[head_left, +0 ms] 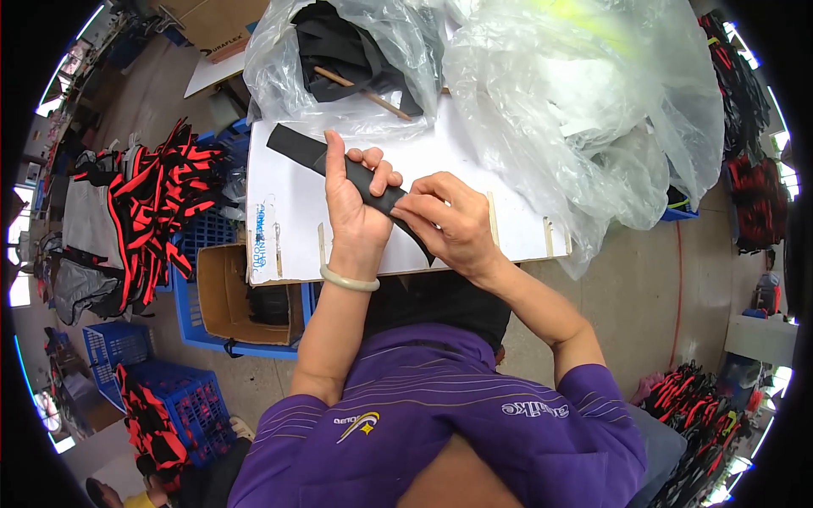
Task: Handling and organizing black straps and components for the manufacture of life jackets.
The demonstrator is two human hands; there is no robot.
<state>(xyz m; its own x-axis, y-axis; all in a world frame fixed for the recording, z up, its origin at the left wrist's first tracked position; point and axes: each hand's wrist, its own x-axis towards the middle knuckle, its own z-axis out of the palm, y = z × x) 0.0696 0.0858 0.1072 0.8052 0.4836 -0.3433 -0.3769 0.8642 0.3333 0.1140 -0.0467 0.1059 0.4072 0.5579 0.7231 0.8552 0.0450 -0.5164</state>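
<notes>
A black fabric strip (298,149) lies slantwise across my left hand (357,199), which is closed round it with the thumb pointing up. The strip's wide end sticks out to the upper left, past my thumb. On its lower right part, my right hand (453,222) pinches the edge between thumb and fingertips. Below my right fingers a thin dark end of the strip hangs over the front edge of the white-topped table (449,152). Beyond my hands, black fabric pieces (334,55) sit in a clear plastic bag (267,59), with a thin wooden stick (364,93) across them.
A large clear plastic bag (584,110) covers the table's right side and droops over its edge. Left of the table, a cardboard box (216,296) sits in a blue crate (190,326). Heaped black-and-red pieces (152,220) stand further left; another blue crate (199,411) is lower left.
</notes>
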